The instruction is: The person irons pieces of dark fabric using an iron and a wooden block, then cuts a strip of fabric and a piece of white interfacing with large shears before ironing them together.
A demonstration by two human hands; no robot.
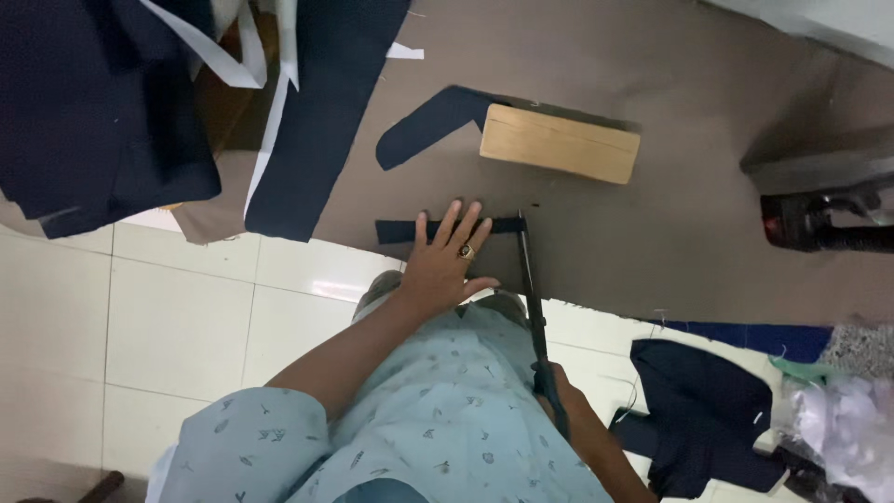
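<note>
On the brown table (670,233), a wooden block (560,142) lies at twelve o'clock from the left hand (447,265), which presses flat, fingers spread, on a dark cloth strip (399,230). At three o'clock, the right hand (559,396) grips long scissors (533,303), blades at the strip's end.

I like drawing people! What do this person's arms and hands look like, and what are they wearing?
Both arms are bare below short, pale blue-green sleeves printed with small dark leaf shapes. The left hand wears a chunky ring with a dark stone. The right hand is mostly hidden, so any ring there cannot be seen.
</note>
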